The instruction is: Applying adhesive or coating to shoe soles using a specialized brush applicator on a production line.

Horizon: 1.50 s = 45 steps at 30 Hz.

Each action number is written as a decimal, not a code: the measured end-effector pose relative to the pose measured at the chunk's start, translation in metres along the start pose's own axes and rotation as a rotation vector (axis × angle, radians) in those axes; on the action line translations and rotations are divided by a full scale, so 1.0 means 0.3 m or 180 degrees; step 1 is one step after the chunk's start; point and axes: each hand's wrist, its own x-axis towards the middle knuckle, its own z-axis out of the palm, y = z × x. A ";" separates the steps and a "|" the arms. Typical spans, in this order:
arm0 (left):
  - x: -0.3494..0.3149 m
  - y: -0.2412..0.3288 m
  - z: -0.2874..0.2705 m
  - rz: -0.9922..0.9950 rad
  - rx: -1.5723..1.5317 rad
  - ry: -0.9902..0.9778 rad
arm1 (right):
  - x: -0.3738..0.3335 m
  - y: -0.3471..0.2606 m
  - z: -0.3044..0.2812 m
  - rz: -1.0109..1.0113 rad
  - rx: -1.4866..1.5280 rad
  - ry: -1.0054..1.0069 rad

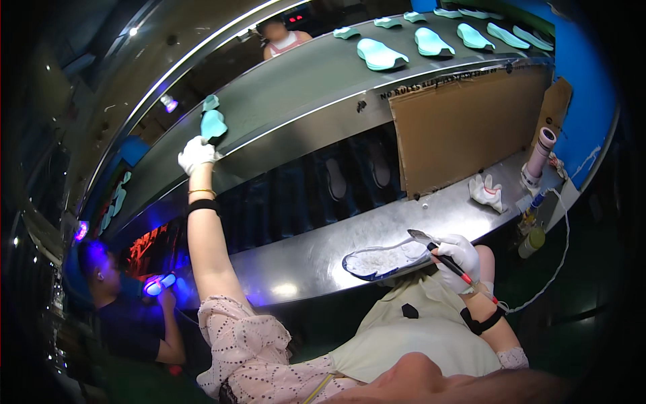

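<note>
Far out over the grey conveyor belt, my left hand (197, 155), in a white glove, has its fingers curled at the near end of a teal shoe sole (213, 125). The fingertips are partly hidden there. A smaller teal piece (210, 103) lies just beyond it. In my white-gloved right hand (460, 261) is a brush (449, 261) with a black and red handle, joined to a thin tube. Its bristles hang over the heel end of a white shoe sole with a dark blue rim (378, 261), which lies at the metal bench's near edge.
Several teal soles (381, 55) lie along the belt (289, 94). A cardboard sheet (464, 128) leans against its side. On the bench (282, 269) rest a white glove (487, 192) and a pink tube (540, 149). A co-worker (118, 310) sits left; another person (286, 44) is across.
</note>
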 end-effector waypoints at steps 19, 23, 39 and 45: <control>-0.701 0.414 -0.158 0.0387 -0.8676 -0.3278 | -0.039 0.084 0.018 0.1243 0.0753 0.0440; -1.099 0.532 0.163 -0.0710 -0.9086 -0.6105 | -0.080 0.148 0.026 0.1654 0.1349 0.0605; -1.372 0.516 0.048 -0.2106 -0.8042 -0.6146 | -0.031 0.080 0.004 0.2659 0.2101 0.0045; -1.400 0.529 0.072 -0.2442 -0.7921 -0.6138 | -0.057 0.093 0.002 0.2552 0.2104 0.0076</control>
